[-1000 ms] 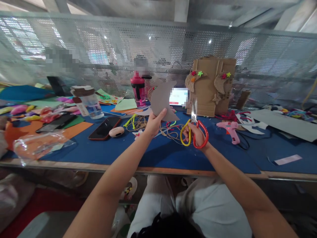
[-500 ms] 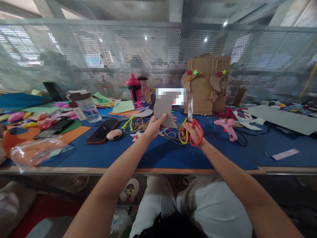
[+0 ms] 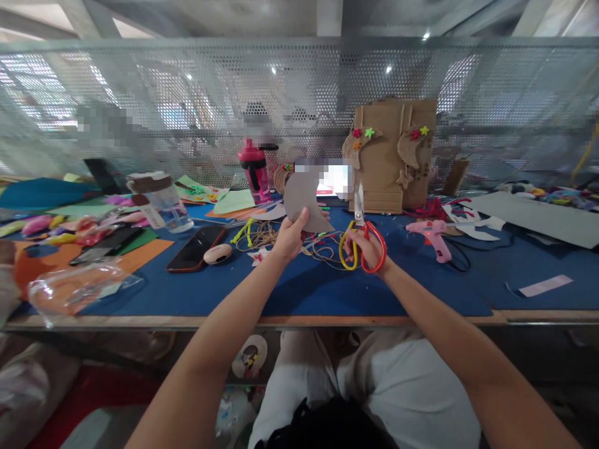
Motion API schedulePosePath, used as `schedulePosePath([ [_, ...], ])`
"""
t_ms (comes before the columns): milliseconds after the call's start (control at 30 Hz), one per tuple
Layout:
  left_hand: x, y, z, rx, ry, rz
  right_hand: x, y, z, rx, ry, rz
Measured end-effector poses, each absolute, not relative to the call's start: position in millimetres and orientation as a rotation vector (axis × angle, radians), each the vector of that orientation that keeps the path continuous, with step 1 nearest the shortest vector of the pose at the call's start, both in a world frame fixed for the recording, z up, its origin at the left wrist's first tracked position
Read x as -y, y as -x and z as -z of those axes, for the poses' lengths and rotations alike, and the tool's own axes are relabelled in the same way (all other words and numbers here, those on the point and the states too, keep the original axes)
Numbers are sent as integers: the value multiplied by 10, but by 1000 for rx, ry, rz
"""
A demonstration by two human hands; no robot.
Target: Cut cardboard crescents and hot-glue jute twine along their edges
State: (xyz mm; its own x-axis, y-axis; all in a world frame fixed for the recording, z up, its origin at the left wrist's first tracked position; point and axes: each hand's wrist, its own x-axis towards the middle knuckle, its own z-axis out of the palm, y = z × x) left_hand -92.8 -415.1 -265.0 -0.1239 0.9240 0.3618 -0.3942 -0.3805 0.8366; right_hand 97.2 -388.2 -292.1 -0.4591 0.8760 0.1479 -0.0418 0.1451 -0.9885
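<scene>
Ahead, a perforated metal screen [image 3: 210,81] runs behind a long tabletop [image 3: 327,293] covered by a dark blue mat with a wooden front edge. At its far side stands a corrugated cardboard panel [image 3: 379,168] carrying curved cardboard pieces and foam flowers, and a large grey sheet [image 3: 533,218] lies to the right. Among the containers, a clear jar [image 3: 171,212] with a brown lid holds water, a pink bottle [image 3: 250,171] stands upright near the far edge, and a clear plastic bag [image 3: 70,290] at the near left holds something orange.

Both hands are raised above the mat, just apart. The left hand [image 3: 290,240] grips a curved piece of grey card [image 3: 302,193] between thumb and fingers; the piece sits turned a little from its angle half a second ago, its rounded edge toward the left. The right hand [image 3: 365,249] is closed through the handles of yellow-and-red scissors [image 3: 360,215], blades upright, just beside the card and not touching it. Below them lies a tangle of twine [image 3: 262,236], with a dark phone [image 3: 194,248] and a small earbud case [image 3: 218,254] to the left and a pink glue gun [image 3: 433,237] to the right.
</scene>
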Motion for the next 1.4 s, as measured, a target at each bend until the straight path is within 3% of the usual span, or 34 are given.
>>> schedulePosePath([
  [600, 4215, 814, 2610, -661, -915, -1513, 3920, -912, 2925, 1703, 756, -1163],
  [800, 4178, 1037, 2489, -569, -875, -1719, 3935, -908, 2948, 1729, 756, -1091],
  [1167, 4091, 975, 2657, -937, -1162, -1572, 3947, -940, 2868, 1527, 726, -969],
  [1400, 3990, 1170, 2656, -1078, -1349, -1713, 3852, -998, 2832, 1384, 733, -1097],
])
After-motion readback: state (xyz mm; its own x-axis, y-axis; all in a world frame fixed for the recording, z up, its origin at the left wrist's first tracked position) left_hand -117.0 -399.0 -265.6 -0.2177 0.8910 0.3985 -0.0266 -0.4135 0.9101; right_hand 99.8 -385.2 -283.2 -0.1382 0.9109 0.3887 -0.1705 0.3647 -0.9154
